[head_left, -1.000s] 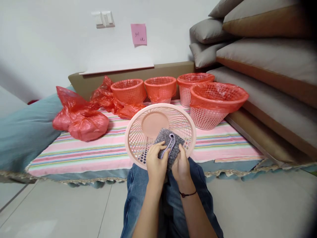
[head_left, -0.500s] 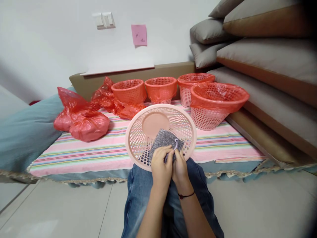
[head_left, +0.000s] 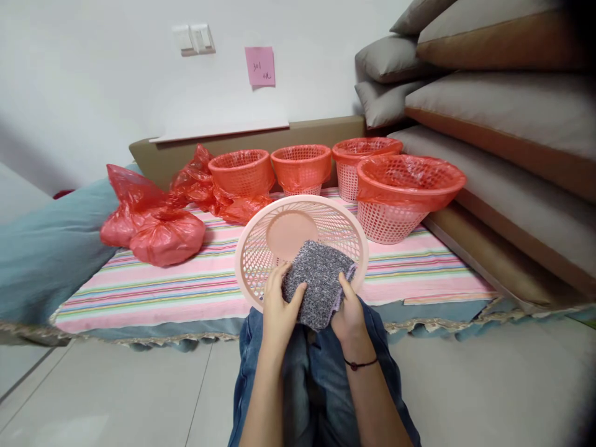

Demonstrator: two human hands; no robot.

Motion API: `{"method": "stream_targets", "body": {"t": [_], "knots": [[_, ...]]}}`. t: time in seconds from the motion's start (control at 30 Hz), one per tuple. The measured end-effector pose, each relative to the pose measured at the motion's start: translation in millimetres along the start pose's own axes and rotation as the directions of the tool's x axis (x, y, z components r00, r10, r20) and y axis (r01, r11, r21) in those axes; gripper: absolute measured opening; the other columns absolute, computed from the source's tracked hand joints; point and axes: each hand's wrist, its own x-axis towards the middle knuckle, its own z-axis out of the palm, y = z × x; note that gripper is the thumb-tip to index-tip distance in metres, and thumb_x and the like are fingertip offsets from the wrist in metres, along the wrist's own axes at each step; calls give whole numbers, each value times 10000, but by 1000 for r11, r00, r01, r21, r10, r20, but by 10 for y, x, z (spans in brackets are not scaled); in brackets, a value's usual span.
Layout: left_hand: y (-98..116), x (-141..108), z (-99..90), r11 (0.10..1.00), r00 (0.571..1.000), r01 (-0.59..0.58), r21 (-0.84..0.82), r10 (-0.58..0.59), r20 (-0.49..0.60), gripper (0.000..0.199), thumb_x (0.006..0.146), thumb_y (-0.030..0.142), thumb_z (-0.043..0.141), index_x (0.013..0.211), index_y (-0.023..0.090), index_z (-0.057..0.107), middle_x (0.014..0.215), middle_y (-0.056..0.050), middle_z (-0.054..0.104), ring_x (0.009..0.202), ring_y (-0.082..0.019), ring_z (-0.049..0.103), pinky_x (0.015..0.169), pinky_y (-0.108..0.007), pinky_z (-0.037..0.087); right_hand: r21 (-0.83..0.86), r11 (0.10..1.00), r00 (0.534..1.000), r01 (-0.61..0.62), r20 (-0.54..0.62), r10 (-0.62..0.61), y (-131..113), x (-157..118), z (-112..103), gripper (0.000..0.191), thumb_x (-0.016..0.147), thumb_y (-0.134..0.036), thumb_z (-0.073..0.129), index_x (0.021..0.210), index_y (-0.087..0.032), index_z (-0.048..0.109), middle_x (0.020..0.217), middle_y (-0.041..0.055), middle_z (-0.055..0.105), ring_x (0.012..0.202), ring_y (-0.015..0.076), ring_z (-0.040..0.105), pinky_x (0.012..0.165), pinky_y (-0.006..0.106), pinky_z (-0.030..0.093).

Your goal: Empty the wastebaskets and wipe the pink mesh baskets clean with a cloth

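Observation:
A dark grey speckled cloth (head_left: 318, 280) with a lilac edge is spread between my hands, over the near part of a pale pink openwork basket (head_left: 241, 264). My left hand (head_left: 280, 304) holds its left side, thumb on the upper face and fingers at the edge. On the opposite side, my right hand (head_left: 348, 313) grips the lilac edge, thumb on top and the other fingers partly hidden beneath. The basket is tilted with its opening toward me, close to my knees, and its round solid base shows inside.
Several baskets lined with red plastic bags, including a near one (head_left: 395, 217) and a middle one (head_left: 302, 169), stand behind. Filled red bags (head_left: 167, 238) lie at left on the striped cover (head_left: 186, 298). Stacked cushions (head_left: 503, 105) rise at right.
The cloth has been turned and opened flatter, and its lilac edge now faces right. My hands have moved apart to its two sides. The baskets and bags have stayed put.

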Motion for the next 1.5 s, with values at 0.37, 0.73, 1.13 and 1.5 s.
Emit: {"method": "stream_targets", "body": {"t": [0.37,0.73,1.13,1.5], "knots": [[85,-34,-26,983,987,156,-91,-154,37,517,632,337,831,1091,191,643,1129,-67,686,1080,-244,636,981,-373,475,48,995,996,-83,-34,85,-32,-71,-30,363,701,-414,712,1011,-227,700,976,41,769,1124,279,658,980,484,526],[113,-14,-148,988,993,118,-105,-118,-3,291,772,377,724,994,189,729,1081,-83,744,1067,-247,670,1002,-388,479,14,986,986,-166,27,166,-30,-73,-41,353,721,-436,666,989,-211,716,996,68,766,1122,302,658,982,553,509],[16,15,-493,978,785,-57,202,169,-596,439,800,387,720,1191,223,610,1205,-85,636,1141,-230,595,998,-385,471,-61,994,994,93,-56,-97,-419,-350,278,280,624,-302,766,882,-200,729,909,56,767,1019,307,699,990,556,512],[-552,309,-444,995,950,-43,-88,14,-312,483,870,438,594,1301,235,517,1352,-102,586,1304,-248,525,1141,-414,365,-492,63,360,868,538,-762,-1157,380,1222,522,709,-100,602,1216,-200,671,1253,74,678,1244,274,556,1170,529,278]]}}
